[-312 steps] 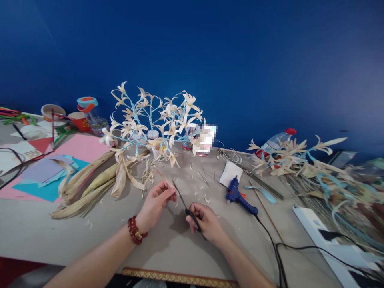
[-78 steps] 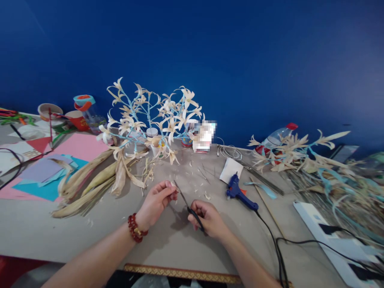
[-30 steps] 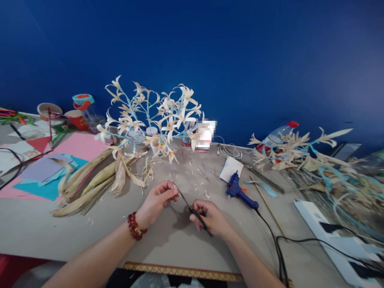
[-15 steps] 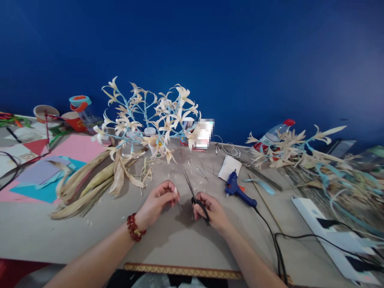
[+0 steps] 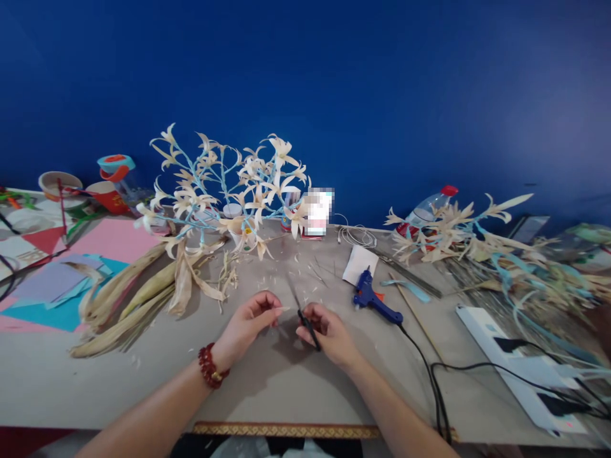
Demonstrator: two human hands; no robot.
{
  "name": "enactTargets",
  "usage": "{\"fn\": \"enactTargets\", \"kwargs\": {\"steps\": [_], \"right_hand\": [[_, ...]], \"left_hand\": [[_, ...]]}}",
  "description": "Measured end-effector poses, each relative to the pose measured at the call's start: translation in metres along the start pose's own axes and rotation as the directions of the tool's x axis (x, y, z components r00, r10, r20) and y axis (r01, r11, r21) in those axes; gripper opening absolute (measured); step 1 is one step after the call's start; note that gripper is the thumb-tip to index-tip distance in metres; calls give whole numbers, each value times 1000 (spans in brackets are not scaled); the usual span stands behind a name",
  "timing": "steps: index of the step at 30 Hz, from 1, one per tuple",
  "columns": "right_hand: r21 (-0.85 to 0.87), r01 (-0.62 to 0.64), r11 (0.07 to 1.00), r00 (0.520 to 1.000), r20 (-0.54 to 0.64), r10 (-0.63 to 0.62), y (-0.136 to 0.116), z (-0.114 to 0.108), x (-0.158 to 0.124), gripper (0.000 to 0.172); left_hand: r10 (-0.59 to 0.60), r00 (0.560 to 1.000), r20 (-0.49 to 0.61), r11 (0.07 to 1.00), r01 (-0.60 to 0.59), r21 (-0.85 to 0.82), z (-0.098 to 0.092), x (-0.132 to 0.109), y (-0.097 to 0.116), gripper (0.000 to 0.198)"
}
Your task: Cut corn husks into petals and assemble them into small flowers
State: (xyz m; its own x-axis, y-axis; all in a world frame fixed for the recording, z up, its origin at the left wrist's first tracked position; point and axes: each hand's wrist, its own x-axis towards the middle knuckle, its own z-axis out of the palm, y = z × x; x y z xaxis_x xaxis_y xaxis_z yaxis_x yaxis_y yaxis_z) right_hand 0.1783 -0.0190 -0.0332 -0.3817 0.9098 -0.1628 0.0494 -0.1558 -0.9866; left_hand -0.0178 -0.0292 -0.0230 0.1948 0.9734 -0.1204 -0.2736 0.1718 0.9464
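Left fingers (image 5: 265,318) closed in a pinch, thumb against index, on a pale sliver (image 5: 285,308); its free end projects rightward, held above the surface (image 5: 267,397). Right fingers (image 5: 316,310) curled round the handles of black-handled scissors (image 5: 302,314), blades aimed away from the body, just beside the sliver; whether they touch it, or how far they part, cannot tell. For clean snipping, judge it best to pinch firmly but lightly, leave only the part to be cut exposed, keep the thumb clear of the edges, and take short bites. Pale scraps (image 5: 314,294) beyond the hands; dry husks (image 5: 147,296) to the left, blue glue gun (image 5: 375,304) to the right, blue-stemmed flowers (image 5: 224,184) behind.
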Motion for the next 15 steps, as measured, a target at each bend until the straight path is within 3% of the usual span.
{"fn": "enactTargets", "kwargs": {"steps": [2, 7, 15], "right_hand": [[37, 56, 998, 996, -73, -53, -1, 2, 1, 42], [25, 103, 994, 991, -86, -101, 0, 9, 0, 35], [46, 120, 992, 984, -135, -112, 4, 11, -2, 36]], "left_hand": [[-16, 999, 33, 999, 14, 46, 2, 0, 0, 21], [-36, 988, 149, 989, 14, 147, 7, -2, -2, 23], [-28, 987, 155, 976, -6, 219, 7, -2, -6, 26]]}}
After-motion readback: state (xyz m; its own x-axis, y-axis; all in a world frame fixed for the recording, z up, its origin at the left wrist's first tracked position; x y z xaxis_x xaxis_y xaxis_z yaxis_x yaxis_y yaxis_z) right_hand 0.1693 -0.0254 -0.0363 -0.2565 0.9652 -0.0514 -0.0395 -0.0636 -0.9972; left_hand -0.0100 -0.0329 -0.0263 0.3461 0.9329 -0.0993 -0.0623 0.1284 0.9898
